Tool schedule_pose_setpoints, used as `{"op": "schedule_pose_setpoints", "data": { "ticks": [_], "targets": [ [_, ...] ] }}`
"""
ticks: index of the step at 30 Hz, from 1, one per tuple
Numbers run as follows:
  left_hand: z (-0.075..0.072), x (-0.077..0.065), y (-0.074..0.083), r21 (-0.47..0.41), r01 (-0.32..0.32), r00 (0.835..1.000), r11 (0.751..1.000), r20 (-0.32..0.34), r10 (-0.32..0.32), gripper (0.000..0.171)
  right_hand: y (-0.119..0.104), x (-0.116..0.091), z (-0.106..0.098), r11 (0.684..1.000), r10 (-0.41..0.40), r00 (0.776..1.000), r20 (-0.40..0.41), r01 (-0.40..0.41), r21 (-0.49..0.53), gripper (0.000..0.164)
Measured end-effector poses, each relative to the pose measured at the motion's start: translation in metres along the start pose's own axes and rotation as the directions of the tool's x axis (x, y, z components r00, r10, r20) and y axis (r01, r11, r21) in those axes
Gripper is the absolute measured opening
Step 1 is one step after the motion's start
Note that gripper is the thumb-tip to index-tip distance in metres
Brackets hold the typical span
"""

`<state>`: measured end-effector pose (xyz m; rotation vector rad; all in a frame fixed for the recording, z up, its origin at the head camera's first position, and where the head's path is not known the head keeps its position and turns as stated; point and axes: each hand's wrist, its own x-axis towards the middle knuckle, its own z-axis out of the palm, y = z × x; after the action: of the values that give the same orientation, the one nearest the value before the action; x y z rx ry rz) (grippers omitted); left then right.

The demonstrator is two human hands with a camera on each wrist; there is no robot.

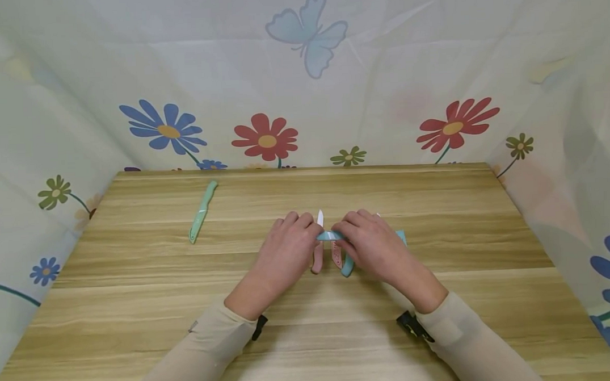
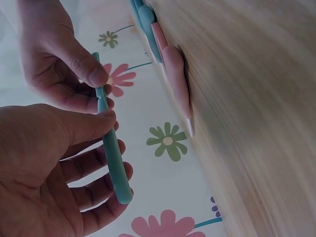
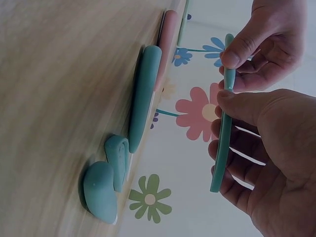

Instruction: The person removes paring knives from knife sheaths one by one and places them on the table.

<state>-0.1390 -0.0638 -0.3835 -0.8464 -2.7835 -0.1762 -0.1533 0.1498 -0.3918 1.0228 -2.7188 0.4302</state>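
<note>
Up above the table, both hands hold one blue-green sheathed knife [image 1: 329,235] lengthwise between them. My left hand [image 1: 287,248] pinches its rounded handle [image 2: 116,165] between thumb and fingers. At the other end, my right hand [image 1: 378,245] grips the flatter sheath [image 3: 223,148]. A narrow white band shows between the hands. Beneath them lies a pink-handled knife [image 1: 317,258] with its white blade bare, pointing away. Beside it are a pink perforated sheath [image 1: 337,255] and a blue handle [image 1: 347,266], partly hidden by the right hand.
A green sheathed knife [image 1: 202,213] lies apart at the left of the wooden table [image 1: 136,311]. Past the right hand, a blue piece [image 1: 401,236] shows partly. Rounded teal pieces [image 3: 100,190] sit there in the right wrist view, their kind unclear. Flowered cloth surrounds the table.
</note>
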Motion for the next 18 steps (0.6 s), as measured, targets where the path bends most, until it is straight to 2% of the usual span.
{"op": "schedule_pose_setpoints", "data": {
  "ticks": [18],
  "targets": [
    [-0.001,-0.0003,0.0002,0.022,0.008,1.0,1.0,-0.002,-0.008,0.022,0.0006,-0.0015,-0.0006,1.0,-0.029,0.999,-0.022,0.029,-0.001,0.022]
  ]
}}
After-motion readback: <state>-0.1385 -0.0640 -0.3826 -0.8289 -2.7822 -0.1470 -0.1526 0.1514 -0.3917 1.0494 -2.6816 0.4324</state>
